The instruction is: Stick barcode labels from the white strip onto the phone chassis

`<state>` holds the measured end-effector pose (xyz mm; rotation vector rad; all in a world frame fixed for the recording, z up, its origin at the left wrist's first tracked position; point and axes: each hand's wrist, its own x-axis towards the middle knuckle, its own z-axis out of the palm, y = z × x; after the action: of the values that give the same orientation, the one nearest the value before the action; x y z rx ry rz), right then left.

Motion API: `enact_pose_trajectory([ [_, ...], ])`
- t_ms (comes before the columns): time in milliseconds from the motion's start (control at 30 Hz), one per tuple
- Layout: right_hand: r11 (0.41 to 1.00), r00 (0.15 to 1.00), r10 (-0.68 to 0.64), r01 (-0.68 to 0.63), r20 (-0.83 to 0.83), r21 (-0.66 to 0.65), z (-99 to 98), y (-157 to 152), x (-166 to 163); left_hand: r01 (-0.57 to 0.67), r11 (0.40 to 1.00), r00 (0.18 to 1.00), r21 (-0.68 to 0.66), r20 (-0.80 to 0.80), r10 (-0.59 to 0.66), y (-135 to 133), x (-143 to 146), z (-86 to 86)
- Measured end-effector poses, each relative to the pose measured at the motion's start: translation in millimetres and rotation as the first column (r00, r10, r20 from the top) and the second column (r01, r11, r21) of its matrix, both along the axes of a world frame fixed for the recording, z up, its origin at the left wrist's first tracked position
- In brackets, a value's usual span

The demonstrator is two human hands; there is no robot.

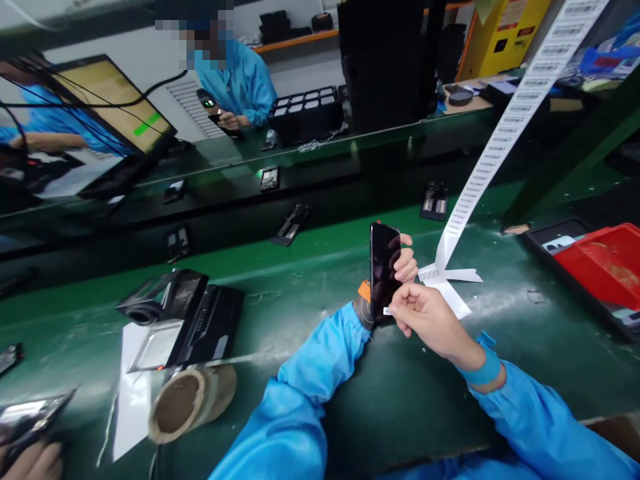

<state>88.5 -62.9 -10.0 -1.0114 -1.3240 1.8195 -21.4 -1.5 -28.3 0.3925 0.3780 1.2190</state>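
A black smartphone (383,267) stands upright on edge above the green bench, gripped by my left hand (406,261), whose fingers wrap around its far side. My right hand (429,317) is at the phone's lower edge, its fingertips pinching a small white label (387,311) against the phone. Both arms wear blue sleeves. A long white strip of barcode labels (493,153) hangs down from the upper right and ends on the bench just right of my hands.
A label printer (185,317) and a cardboard roll (193,400) sit at the left. A red tray (607,263) in a black tray lies at the right. Phones ride the dark conveyor (270,179) behind. A person in blue holds a scanner (207,103) opposite.
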Motion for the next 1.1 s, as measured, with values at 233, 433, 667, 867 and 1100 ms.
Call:
enact_pose_trajectory([
  [233,0.998,0.994,0.013,-0.018,0.104,0.054,1.7,-2.4,0.3,0.063,0.997,0.997,0.055,-0.046,-0.06,6.2,1.7,-3.3],
  [433,0.992,0.985,0.013,-0.034,0.172,0.122,7.5,-3.3,1.0,0.096,0.995,0.989,0.028,-0.113,-0.092,6.7,-0.4,-2.7],
  [667,0.975,0.96,-0.075,0.014,0.271,0.223,4.0,-8.7,-0.4,0.045,0.996,0.99,-0.073,-0.128,-0.054,5.2,2.9,-2.5],
  [867,0.89,0.867,-0.271,0.061,0.418,0.451,-4.7,1.5,8.9,-0.179,0.973,0.983,-0.143,-0.063,0.172,6.3,5.3,5.3],
  [1100,0.865,0.944,-0.325,0.271,0.06,0.422,-36.3,14.3,23.3,-0.637,0.714,0.767,-0.291,-0.326,0.552,24.2,8.4,15.4],
])
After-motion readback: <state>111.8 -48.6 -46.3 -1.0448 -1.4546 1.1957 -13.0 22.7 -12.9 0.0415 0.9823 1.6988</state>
